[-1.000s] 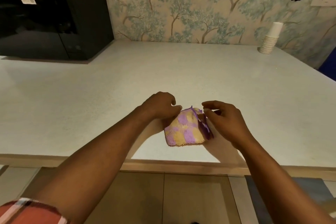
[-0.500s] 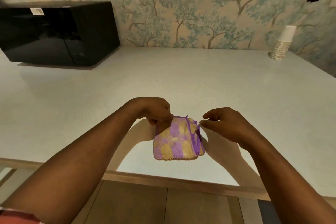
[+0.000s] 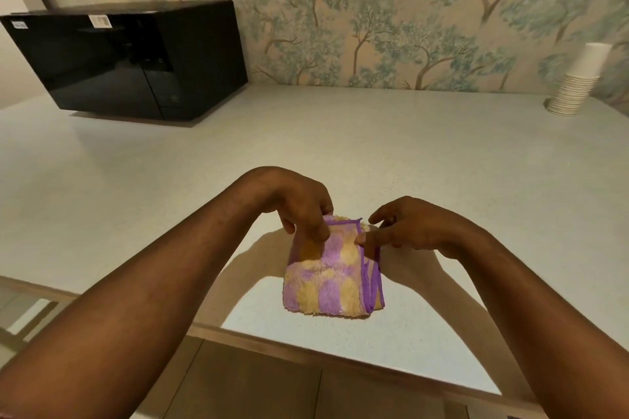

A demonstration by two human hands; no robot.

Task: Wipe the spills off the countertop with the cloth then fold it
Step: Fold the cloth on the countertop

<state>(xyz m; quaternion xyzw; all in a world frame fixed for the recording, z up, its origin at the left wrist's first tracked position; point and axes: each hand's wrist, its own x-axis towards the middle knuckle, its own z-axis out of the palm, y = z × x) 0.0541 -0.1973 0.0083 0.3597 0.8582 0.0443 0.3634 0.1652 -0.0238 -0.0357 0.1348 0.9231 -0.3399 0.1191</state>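
Near the counter's (image 3: 340, 146) front edge, the folded cloth (image 3: 326, 282) runs 12-to-6; left hand (image 3: 299, 204) and right hand (image 3: 405, 224) pinch its 12 o'clock end.

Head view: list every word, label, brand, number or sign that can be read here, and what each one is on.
No text can be read in this frame.
White sticker on the top front edge of the black microwave, at: it carries print, but too small and blurred to read.
Small pale label at the microwave's top left corner: blurred, unreadable.
Cloth, stacked paper cups, countertop and wallpaper: no lettering visible.
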